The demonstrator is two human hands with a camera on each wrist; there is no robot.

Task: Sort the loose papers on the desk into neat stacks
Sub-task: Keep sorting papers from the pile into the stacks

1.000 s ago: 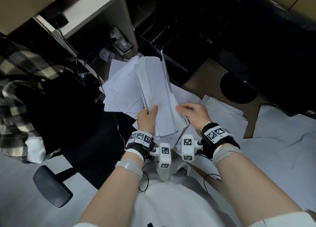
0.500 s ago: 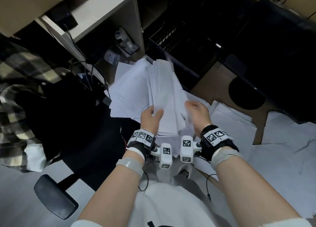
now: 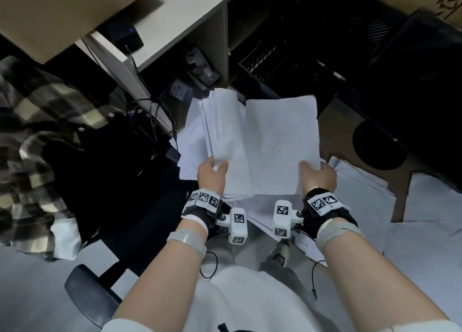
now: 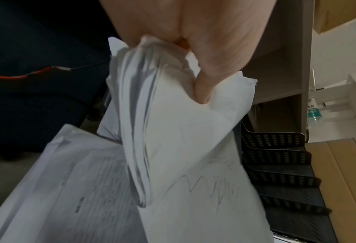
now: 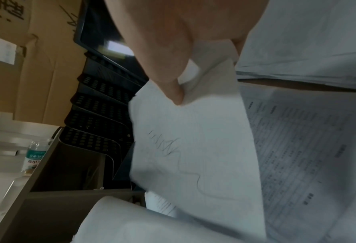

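A: Left to right, quick. What's different from half a second ago?

B: The left hand [image 3: 212, 175] keeps its grip: thumb on top and fingers curled under the near edge of the bundle [image 3: 225, 141], held up in the air over the chair [image 3: 95, 299] and the loose sheets below. The left wrist view shows the bundle's corner bunched in that pinch.

A: And the middle?

B: That's the change. One sheet [image 3: 282, 144] with a pencil scribble has been peeled off to the right; before, it lay in with the rest.

A: Right hand?

B: The right hand [image 3: 317, 179] now pinches that sheet's near right corner, thumb over it and fingers under. Earlier it was in at the bundle's right edge.

A: Where do the papers sit overall?

B: Bundle and sheet both held up, touching along their inner edges. More papers [image 3: 370, 196] lie spread on the desk at right, near the black trays [image 5: 97, 105].

A: Meaning?

B: Likely one sheet being split off for its own stack. Sorting looks early; plenty is loose.
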